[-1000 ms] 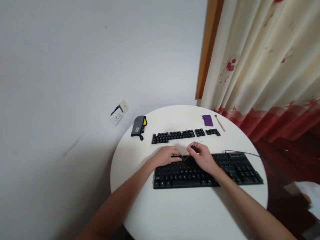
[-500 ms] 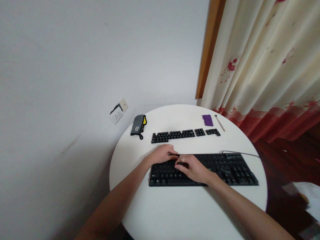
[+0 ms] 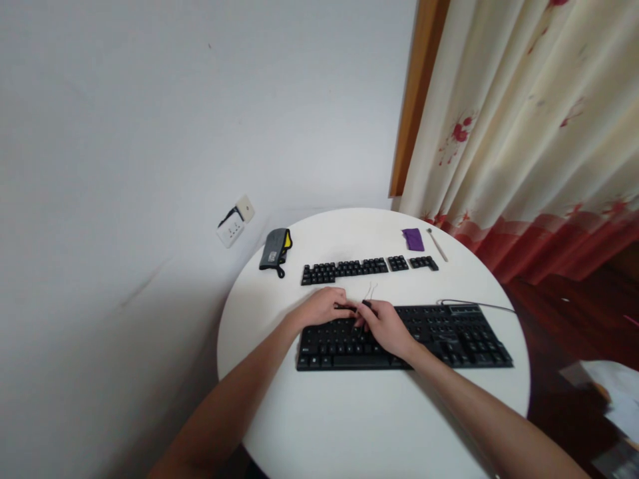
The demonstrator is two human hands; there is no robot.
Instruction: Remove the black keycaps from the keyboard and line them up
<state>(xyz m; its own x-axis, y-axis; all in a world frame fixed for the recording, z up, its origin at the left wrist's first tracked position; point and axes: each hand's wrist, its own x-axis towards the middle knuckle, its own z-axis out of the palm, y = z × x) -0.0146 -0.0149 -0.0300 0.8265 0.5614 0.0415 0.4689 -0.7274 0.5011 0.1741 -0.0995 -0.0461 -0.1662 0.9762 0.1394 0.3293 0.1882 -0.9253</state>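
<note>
A black full-size keyboard [image 3: 449,344] lies on the round white table, with bare key positions in its upper rows. My left hand [image 3: 325,307] rests over its back left edge, fingers bent together toward my right hand; what is between the fingertips is hidden. My right hand [image 3: 388,326] is closed around a wire keycap puller [image 3: 367,303]. Two thin wire loops stick up from its dark handle, above the back edge. Both hands' fingertips meet over the upper rows. Behind them, loose black keycaps [image 3: 349,268] lie in ordered rows.
A grey pouch [image 3: 273,249] with yellow inside sits at the table's back left. A purple cloth [image 3: 413,239] and a thin light-coloured stick [image 3: 438,245] lie at the back right. The keyboard cable [image 3: 479,305] runs off rightward. A wall socket [image 3: 231,229] is left of the table.
My right hand has turned the puller so its wire loops now point up and away from me. My left hand has stayed nearly in place.
</note>
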